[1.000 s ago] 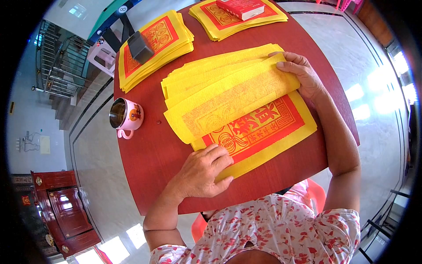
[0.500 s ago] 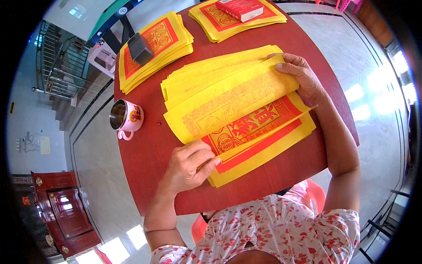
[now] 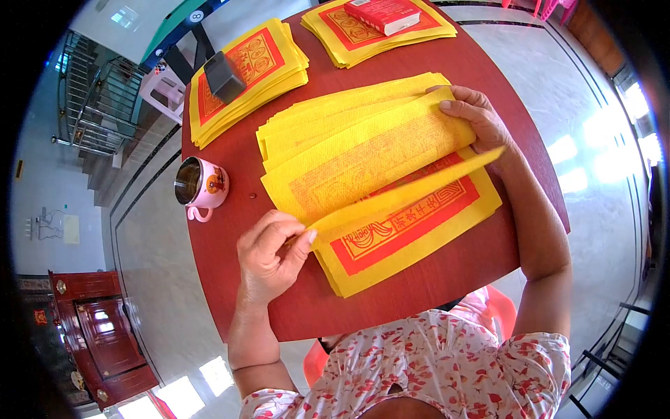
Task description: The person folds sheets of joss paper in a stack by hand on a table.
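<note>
Several yellow sheets (image 3: 377, 153) are folded back over a stack of yellow paper printed in red (image 3: 412, 234). My right hand (image 3: 478, 119) pinches the folded-back sheets at their upper right corner. Between the thumb and fingers of my left hand (image 3: 272, 255) is the left end of one raised sheet (image 3: 412, 192), which slants across the stack and partly hides its print. The raised sheet's far end stands near my right wrist.
On the red table (image 3: 237, 265) stand a pink mug (image 3: 202, 188), a paper stack under a black block (image 3: 223, 78), and another stack (image 3: 436, 26) under a red book (image 3: 391, 14). A small brown bit (image 3: 252, 195) lies by the mug.
My left hand has gone from resting on the print to pinching a sheet's edge, lifting it up and leftward. My right hand has stayed nearly still with its sheets.
</note>
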The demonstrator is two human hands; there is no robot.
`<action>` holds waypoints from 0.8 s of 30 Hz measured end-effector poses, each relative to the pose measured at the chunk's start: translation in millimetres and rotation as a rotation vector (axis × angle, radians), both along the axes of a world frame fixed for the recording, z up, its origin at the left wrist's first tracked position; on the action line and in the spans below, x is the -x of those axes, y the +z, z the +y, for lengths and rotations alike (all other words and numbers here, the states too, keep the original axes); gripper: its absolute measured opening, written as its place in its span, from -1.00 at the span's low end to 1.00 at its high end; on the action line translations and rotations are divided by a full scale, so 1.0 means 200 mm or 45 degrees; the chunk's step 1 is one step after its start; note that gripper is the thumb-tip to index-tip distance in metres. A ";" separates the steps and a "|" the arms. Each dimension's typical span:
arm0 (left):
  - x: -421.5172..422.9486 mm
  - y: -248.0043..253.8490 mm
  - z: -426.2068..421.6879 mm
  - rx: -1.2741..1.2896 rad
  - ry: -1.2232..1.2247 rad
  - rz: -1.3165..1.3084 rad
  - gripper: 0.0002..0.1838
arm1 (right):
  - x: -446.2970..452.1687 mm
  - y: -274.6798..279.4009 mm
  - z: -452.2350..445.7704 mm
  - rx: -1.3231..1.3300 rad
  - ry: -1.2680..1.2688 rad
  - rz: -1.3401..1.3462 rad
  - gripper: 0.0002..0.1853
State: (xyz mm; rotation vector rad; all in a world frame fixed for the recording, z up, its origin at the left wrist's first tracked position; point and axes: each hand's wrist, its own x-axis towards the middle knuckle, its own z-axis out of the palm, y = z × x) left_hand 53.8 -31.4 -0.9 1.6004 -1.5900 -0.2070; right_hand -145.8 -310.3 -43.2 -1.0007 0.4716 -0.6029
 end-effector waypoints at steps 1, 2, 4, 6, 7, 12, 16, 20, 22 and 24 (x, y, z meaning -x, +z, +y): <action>0.00 -0.01 0.00 0.038 0.054 0.016 -0.88 | 0.00 0.00 -0.01 0.015 0.006 0.004 -0.77; 0.00 -0.02 -0.01 0.107 0.079 0.015 -0.87 | 0.00 -0.02 -0.02 0.015 0.006 0.003 -0.77; -0.01 -0.03 -0.01 0.124 0.144 0.020 -0.87 | 0.01 -0.07 -0.06 0.084 0.011 -0.011 -0.78; 0.00 -0.04 -0.02 0.151 0.239 0.058 -0.84 | 0.02 -0.13 -0.10 0.059 0.047 -0.123 -0.77; -0.01 -0.04 -0.02 0.151 0.239 0.057 -0.84 | 0.03 -0.15 -0.11 0.034 0.084 -0.234 -0.75; -0.02 -0.08 -0.03 0.116 0.392 0.151 -0.80 | 0.02 -0.04 -0.03 0.001 0.013 -0.059 -0.57; -0.01 -0.09 -0.04 0.125 0.415 0.169 -0.79 | 0.03 -0.06 -0.04 0.154 0.020 -0.112 -0.53; -0.01 -0.08 -0.04 0.157 0.423 0.183 -0.78 | 0.02 -0.02 -0.01 0.184 0.038 0.018 -0.57; 0.00 -0.08 -0.04 0.173 0.432 0.180 -0.79 | 0.02 -0.01 0.00 0.168 0.040 0.015 -0.59; 0.00 -0.08 -0.04 0.176 0.448 0.187 -0.79 | 0.02 -0.01 0.00 0.151 0.043 0.012 -0.61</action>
